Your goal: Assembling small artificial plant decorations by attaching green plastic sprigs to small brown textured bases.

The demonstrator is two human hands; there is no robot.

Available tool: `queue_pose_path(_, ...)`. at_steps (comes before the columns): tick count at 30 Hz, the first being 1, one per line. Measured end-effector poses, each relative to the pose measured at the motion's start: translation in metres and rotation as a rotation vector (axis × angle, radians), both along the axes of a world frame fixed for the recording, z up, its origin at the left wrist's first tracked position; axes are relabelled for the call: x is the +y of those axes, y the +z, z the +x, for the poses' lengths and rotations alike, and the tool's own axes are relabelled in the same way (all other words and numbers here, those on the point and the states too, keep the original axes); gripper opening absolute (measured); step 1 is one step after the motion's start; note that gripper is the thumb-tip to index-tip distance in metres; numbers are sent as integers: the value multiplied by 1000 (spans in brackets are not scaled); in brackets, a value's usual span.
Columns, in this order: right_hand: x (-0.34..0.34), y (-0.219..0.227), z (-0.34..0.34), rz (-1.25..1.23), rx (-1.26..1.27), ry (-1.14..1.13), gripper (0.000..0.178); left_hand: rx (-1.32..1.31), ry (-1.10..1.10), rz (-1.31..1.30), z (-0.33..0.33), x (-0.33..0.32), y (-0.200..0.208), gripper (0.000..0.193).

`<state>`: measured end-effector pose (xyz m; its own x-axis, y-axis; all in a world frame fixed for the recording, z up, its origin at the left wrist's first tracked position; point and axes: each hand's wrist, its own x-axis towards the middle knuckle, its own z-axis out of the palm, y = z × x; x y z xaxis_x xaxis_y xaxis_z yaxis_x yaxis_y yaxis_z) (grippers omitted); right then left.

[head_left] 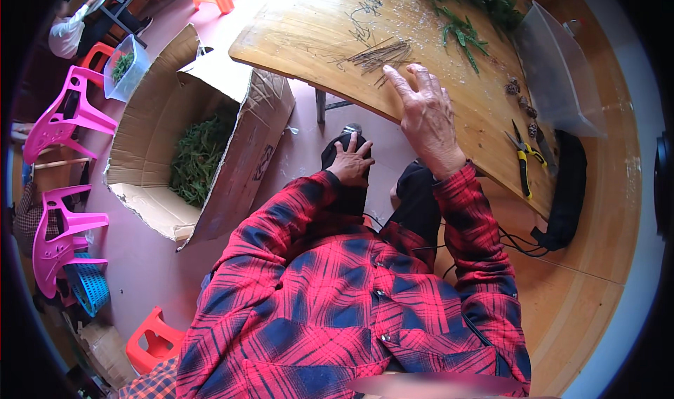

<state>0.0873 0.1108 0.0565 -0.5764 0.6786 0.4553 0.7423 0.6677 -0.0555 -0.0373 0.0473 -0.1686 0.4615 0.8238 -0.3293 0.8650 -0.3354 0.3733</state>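
My left hand (351,164) rests on my dark-trousered knee, its fingers spread and nothing in them. Over the near edge of the wooden table (302,41) reaches my right hand (430,115), palm down. Its fingers are apart, and the index fingertip is at a loose bundle of thin brown strands (382,55). Whether these are twigs or wires I cannot tell. Beyond them lie a few dark, tangled strands (365,13). Green artificial-looking sprigs (463,37) lie farther back on the tabletop. Several small pine cones (526,108) and yellow-and-black pliers (523,157) are to the right.
A large open cardboard box (151,104) with greenery (200,160) inside stands on the floor at left. Pink chairs (63,237), a blue basket (90,287) and a red stool (154,339) are beyond it. A clear plastic bin (558,69) borders the table's right side.
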Motion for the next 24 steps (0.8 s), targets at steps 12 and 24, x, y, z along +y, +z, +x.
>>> queue_pose_path(12,-4,0,5,-13,23,-23,36,-8,-2,14,1,0,-1,73)
queue_pose_path(24,37,18,-12,-12,83,46,41,-5,2,14,-1,0,0,71)
